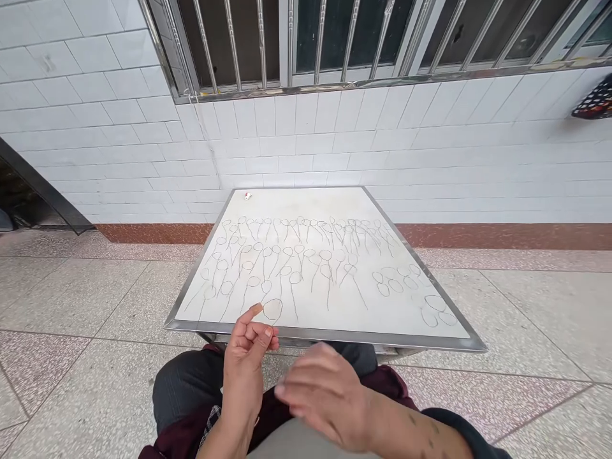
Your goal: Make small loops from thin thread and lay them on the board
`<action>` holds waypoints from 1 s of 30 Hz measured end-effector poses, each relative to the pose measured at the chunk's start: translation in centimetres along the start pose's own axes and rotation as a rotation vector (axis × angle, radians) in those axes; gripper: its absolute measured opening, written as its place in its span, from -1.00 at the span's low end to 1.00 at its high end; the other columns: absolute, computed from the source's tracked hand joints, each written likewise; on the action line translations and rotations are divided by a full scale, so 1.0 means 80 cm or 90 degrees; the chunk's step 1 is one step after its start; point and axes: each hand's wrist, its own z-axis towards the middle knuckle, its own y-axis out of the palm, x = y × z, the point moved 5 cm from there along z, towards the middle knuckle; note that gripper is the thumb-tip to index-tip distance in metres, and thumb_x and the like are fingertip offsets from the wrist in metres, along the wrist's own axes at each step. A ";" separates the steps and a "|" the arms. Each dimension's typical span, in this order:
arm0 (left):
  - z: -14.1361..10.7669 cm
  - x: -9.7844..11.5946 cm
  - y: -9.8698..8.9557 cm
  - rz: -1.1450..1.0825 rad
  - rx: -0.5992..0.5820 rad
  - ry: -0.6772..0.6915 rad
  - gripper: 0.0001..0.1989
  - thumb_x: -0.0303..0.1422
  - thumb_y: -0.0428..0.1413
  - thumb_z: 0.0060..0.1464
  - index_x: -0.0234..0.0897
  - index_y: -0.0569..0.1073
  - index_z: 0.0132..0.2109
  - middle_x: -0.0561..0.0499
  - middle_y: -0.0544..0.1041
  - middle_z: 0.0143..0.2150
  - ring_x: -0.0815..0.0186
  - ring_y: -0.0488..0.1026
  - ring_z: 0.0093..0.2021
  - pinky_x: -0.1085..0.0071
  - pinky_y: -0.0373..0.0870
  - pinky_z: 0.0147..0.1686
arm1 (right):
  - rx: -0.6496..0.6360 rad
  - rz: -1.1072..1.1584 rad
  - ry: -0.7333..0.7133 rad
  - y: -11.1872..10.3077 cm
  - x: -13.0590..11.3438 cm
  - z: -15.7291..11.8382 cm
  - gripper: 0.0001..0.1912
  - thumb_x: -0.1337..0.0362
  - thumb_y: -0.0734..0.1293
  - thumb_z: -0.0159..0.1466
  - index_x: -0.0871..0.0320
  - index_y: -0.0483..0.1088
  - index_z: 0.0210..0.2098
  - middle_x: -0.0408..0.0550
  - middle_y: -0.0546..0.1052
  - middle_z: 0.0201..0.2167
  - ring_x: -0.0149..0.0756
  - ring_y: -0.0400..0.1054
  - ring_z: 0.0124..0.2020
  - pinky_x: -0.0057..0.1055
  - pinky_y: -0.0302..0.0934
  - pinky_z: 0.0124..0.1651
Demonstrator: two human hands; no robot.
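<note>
And here, at the back left corner of the white tabletop (306,204), a small red-and-white object (247,196) is spotted, any lettering on it too small to be read. The smooth surface is framed by a grey metal rim (344,337), and across it thin, dark looped wires (299,249) are laid out in rough rows, many of the round heads trailed by a slim stem, the far row crowded and overlapped. Towards the right edge, more loops (396,286) are bunched together, with a bigger trio set near the front corner.

Now to the hands: a single wire loop (282,310) is held up by the left hand (245,349), pinched low between thumb and fingertips, its round end seen against the tabletop, the index finger extended beside it. The right hand (329,395) is caught in a blur, set apart from the left, fingers stretched towards it above the lap, the back turned up; whether anything is gripped there cannot be told. Behind, white tiles (268,146) are ranged in courses, and the window above is crossed by shiny metal bars (319,41)
</note>
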 end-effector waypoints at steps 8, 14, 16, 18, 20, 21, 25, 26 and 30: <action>-0.015 -0.002 0.012 0.055 -0.076 0.018 -0.54 -0.35 0.17 0.06 -0.18 0.33 0.12 0.13 0.40 -0.47 0.40 0.33 -0.40 0.41 0.28 -0.18 | 0.024 0.385 0.327 0.006 0.047 0.027 -0.73 0.12 0.32 0.22 0.09 0.37 -0.12 -0.10 0.40 -0.26 -0.37 0.28 -0.26 -0.46 0.22 -0.29; -0.023 -0.007 0.020 0.063 -0.083 -0.009 -0.55 -0.32 0.19 0.02 -0.18 0.36 0.08 0.13 0.40 -0.48 0.38 0.34 -0.41 0.39 0.30 -0.20 | 0.039 0.456 0.349 0.022 0.047 0.024 -0.79 0.13 0.32 0.22 0.12 0.44 -0.25 -0.17 0.43 -0.44 -0.42 0.28 -0.41 -0.45 0.19 -0.33; -0.024 -0.005 0.023 0.066 -0.076 -0.009 -0.56 -0.31 0.19 0.02 -0.20 0.37 0.08 0.14 0.40 -0.50 0.38 0.34 -0.43 0.39 0.30 -0.22 | 0.038 0.482 0.342 0.024 0.046 0.023 -0.79 0.12 0.33 0.22 0.12 0.43 -0.24 -0.17 0.43 -0.45 -0.41 0.29 -0.42 -0.43 0.21 -0.31; -0.025 -0.004 0.024 0.070 -0.077 -0.017 -0.55 -0.31 0.19 0.01 -0.21 0.37 0.08 0.13 0.40 -0.51 0.37 0.34 -0.44 0.39 0.30 -0.23 | 0.035 0.509 0.342 0.024 0.046 0.023 -0.78 0.12 0.33 0.21 0.11 0.43 -0.23 -0.17 0.43 -0.44 -0.41 0.31 -0.42 -0.41 0.23 -0.29; -0.024 -0.007 0.024 0.072 -0.085 -0.037 -0.54 -0.30 0.19 0.01 -0.22 0.37 0.08 0.11 0.43 -0.48 0.38 0.35 -0.45 0.38 0.31 -0.23 | 0.045 0.507 0.348 0.023 0.047 0.023 -0.79 0.14 0.34 0.20 0.11 0.43 -0.25 -0.17 0.44 -0.41 -0.42 0.31 -0.40 -0.41 0.23 -0.27; -0.023 -0.010 0.023 0.072 -0.088 -0.047 -0.54 -0.30 0.19 0.01 -0.22 0.37 0.08 0.11 0.44 -0.46 0.38 0.36 -0.45 0.38 0.31 -0.23 | 0.051 0.496 0.352 0.021 0.047 0.023 -0.80 0.14 0.35 0.19 0.12 0.44 -0.27 -0.17 0.44 -0.40 -0.42 0.31 -0.39 -0.42 0.22 -0.27; -0.019 -0.020 0.018 0.076 -0.129 -0.069 -0.55 -0.31 0.16 0.06 -0.18 0.34 0.11 0.12 0.44 -0.44 0.43 0.34 -0.47 0.42 0.31 -0.25 | 0.053 0.464 0.355 0.018 0.047 0.024 -0.82 0.15 0.36 0.17 0.14 0.42 -0.36 -0.18 0.42 -0.45 -0.43 0.28 -0.41 -0.44 0.20 -0.31; -0.019 -0.022 0.018 0.084 -0.144 -0.069 -0.54 -0.31 0.15 0.07 -0.18 0.32 0.13 0.12 0.43 -0.44 0.43 0.32 -0.48 0.44 0.32 -0.30 | 0.050 0.454 0.353 0.017 0.046 0.024 -0.83 0.16 0.36 0.17 0.15 0.41 -0.37 -0.19 0.41 -0.47 -0.43 0.28 -0.43 -0.43 0.20 -0.31; -0.020 -0.022 0.016 0.172 -0.161 -0.050 -0.42 -0.31 0.14 0.07 -0.17 0.20 0.23 0.11 0.43 -0.45 0.42 0.29 -0.51 0.47 0.31 -0.45 | 0.042 0.398 0.352 0.015 0.047 0.023 -0.84 0.17 0.35 0.17 0.14 0.39 -0.38 -0.20 0.38 -0.50 -0.42 0.25 -0.45 -0.43 0.18 -0.34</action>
